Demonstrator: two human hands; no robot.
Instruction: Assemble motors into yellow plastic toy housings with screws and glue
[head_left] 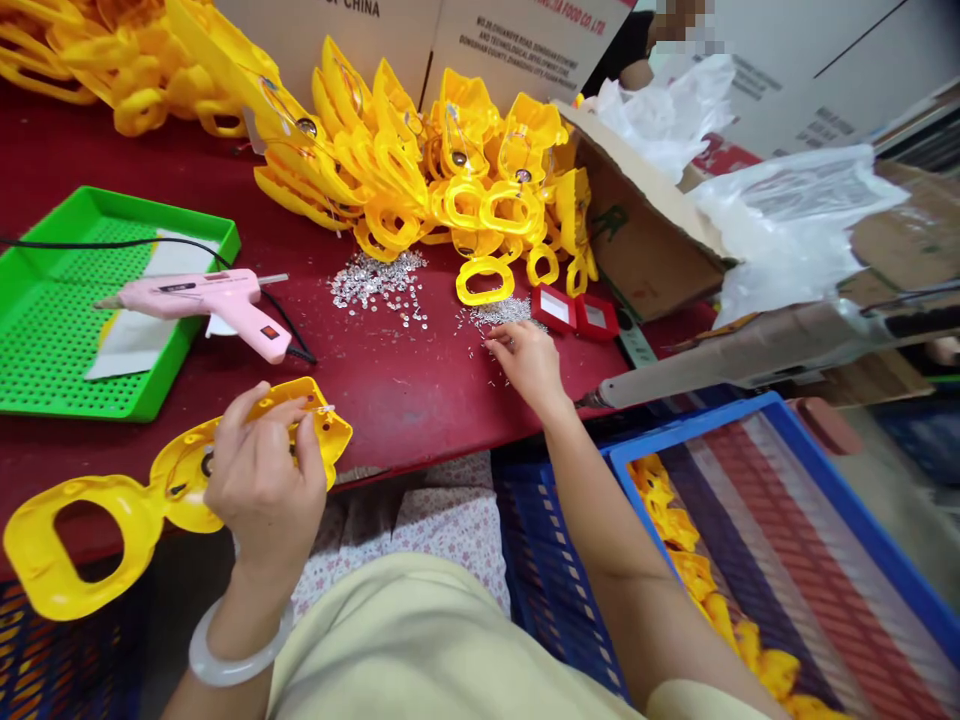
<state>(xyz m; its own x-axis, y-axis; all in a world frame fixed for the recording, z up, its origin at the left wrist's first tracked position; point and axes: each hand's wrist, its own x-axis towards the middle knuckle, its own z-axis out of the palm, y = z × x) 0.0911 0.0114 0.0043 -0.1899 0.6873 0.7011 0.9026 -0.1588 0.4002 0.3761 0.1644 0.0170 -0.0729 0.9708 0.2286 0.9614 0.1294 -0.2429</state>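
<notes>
A person's left hand [262, 480] gripped a yellow plastic frame [45, 545] steady beside the red table's edge [420, 445], while the right hand's fingertips [491, 342] touched silver sequins [499, 313] just ahead, any pinched piece too small to see (a pink glue gun [195, 305] sat handy on a green tray [150, 205]).

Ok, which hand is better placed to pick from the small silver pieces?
Probably the right hand: it sits at the small silver pieces, while the left hand grips the yellow plastic piece.
</notes>
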